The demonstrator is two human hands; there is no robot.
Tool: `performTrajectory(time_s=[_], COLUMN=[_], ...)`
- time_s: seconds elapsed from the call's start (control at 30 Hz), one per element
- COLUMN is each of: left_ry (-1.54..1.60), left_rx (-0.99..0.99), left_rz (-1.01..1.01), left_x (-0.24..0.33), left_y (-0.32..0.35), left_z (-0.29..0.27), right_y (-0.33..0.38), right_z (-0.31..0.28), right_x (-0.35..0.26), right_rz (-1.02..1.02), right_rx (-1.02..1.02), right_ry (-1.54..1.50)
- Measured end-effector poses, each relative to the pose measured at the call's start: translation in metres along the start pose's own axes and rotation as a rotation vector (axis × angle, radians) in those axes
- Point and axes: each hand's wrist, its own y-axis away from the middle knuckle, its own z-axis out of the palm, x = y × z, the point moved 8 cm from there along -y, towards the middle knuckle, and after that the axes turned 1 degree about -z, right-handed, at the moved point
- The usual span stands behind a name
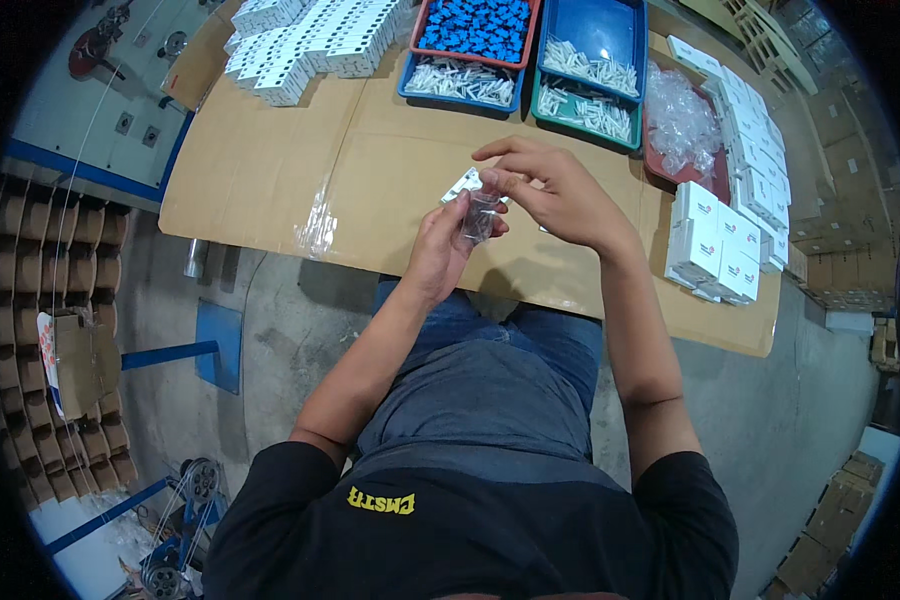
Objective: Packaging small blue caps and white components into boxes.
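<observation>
Over the near part of the cardboard-covered table [390, 180], my left hand [439, 246] grips a small clear plastic insert between thumb and fingers. The clear plastic insert [480, 218] catches the light, and its exact shape is hard to read. My right hand [562, 192] comes in from the right, its thumb and index finger brought together at the insert's upper end. Whatever those fingertips hold is too small to make out. Just behind my hands is a small white box [462, 186] with dark marks, partly covered by them.
Stacked white boxes [310, 45] stand at the back left, more white boxes [715, 240] at the right. Along the back are a red tray of blue pieces [473, 28], a blue tray of white pieces [460, 82], a green tray [588, 112] and a red bin of clear plastic [682, 120].
</observation>
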Motion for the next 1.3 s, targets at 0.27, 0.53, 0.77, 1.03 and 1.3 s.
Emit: performTrajectory(time_s=[0.27, 0.53, 0.77, 1.03, 1.3], left_ry=[-0.001, 0.043, 0.028, 0.043, 0.003], left_rx=[-0.006, -0.055, 0.037, 0.245, 0.182], left_rz=[0.023, -0.021, -0.060, -0.259, -0.274], left_x=[-0.008, -0.013, -0.021, -0.053, -0.049], left_y=[0.001, -0.003, -0.004, 0.003, 0.007], left_z=[-0.007, -0.015, -0.017, -0.057, -0.046], right_y=[-0.004, -0.006, -0.004, -0.041, -0.064], right_z=[0.033, 0.044, 0.037, -0.055, -0.201], right_x=[0.007, 0.027, 0.047, 0.188, 0.290], right_rz=[0.206, 0.229, 0.229, 0.335, 0.460], right_rx=[-0.375, -0.383, -0.359, -0.010, 0.722], right_ry=[0.023, -0.227, -0.129, 0.019, 0.701])
